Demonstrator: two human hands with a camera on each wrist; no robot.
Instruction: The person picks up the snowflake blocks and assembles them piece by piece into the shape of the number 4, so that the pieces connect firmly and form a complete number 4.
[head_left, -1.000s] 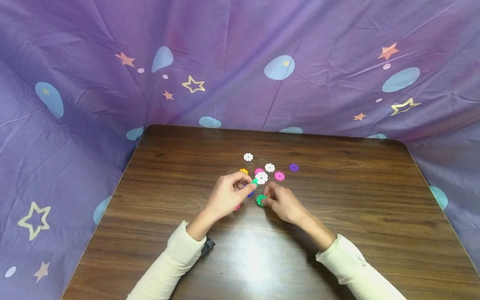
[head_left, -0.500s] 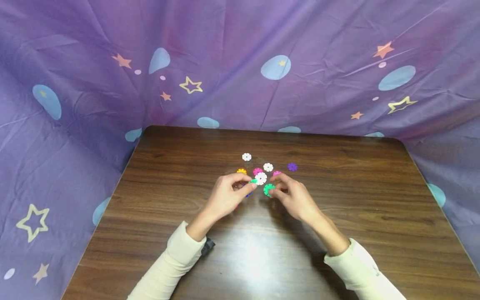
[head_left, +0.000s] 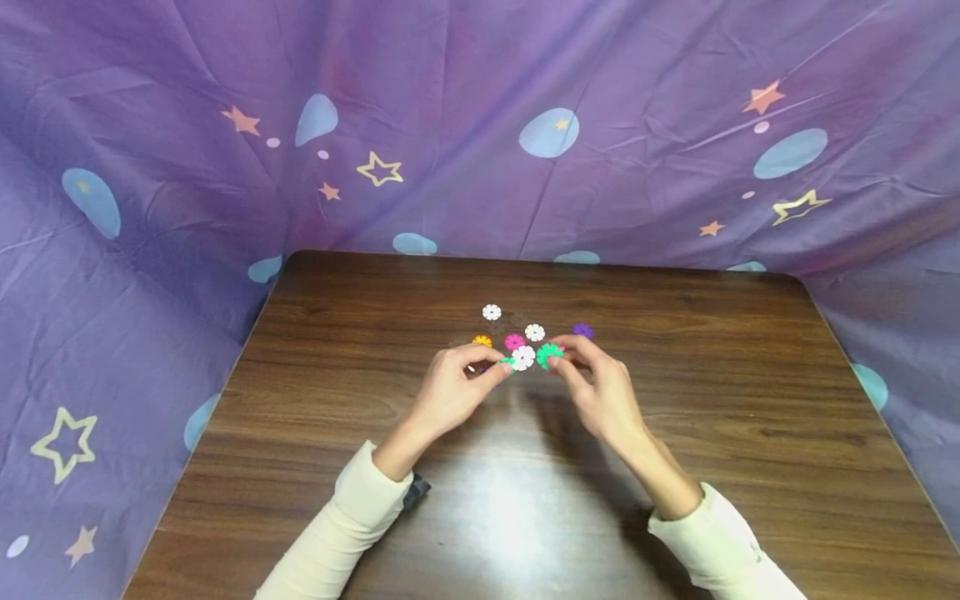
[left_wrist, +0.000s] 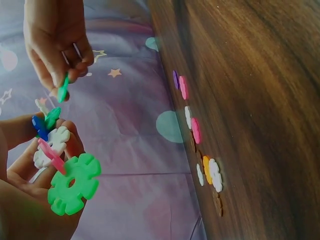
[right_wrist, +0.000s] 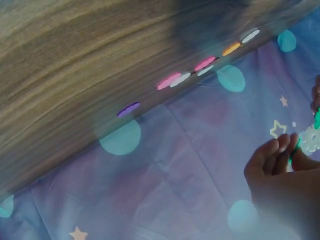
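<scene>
My left hand [head_left: 453, 387] grips several flower-shaped interlocking discs joined edge to edge. In the left wrist view the cluster shows a light green disc [left_wrist: 84, 172], a pink disc [left_wrist: 52, 156], a white disc [left_wrist: 61, 135], a blue disc [left_wrist: 39, 128] and a darker green one behind. Thumb and fingertips of my right hand [head_left: 607, 392] pinch a single green disc [head_left: 548, 357]. That disc is raised over the table, just right of the white disc in the cluster, with a narrow gap between them in the head view.
Loose discs lie on the wooden table [head_left: 337, 350] beyond the hands: white [head_left: 491, 312], orange [head_left: 482, 341], pink [head_left: 514, 342] and purple [head_left: 582, 331], among others. A purple patterned cloth [head_left: 450, 125] hangs behind the table's far edge.
My right hand has lifted the green disc from near the table and brought it up and away from me, level with the cluster. The left hand has stayed almost in place.
</scene>
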